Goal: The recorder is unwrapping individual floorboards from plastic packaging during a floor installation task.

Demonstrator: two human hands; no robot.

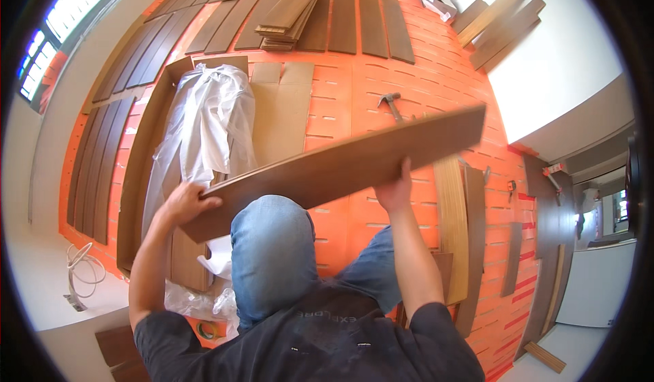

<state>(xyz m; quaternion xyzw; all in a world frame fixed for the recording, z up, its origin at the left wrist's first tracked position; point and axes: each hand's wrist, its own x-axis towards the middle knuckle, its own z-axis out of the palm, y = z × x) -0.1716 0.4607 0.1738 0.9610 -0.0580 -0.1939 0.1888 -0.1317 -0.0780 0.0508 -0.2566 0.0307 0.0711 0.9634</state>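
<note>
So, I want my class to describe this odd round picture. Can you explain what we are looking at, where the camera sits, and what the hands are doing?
The camera is worn on a person's head and looks down, and its fisheye lens bends straight edges. No machine is here, only two bare hands. The left hand and right hand each have a grip on a long dark wooden floor plank, held up above a bent knee in jeans. Below lies orange underlay with more planks, a stack of planks, an opened cardboard box with white plastic wrap, and a hammer.
</note>
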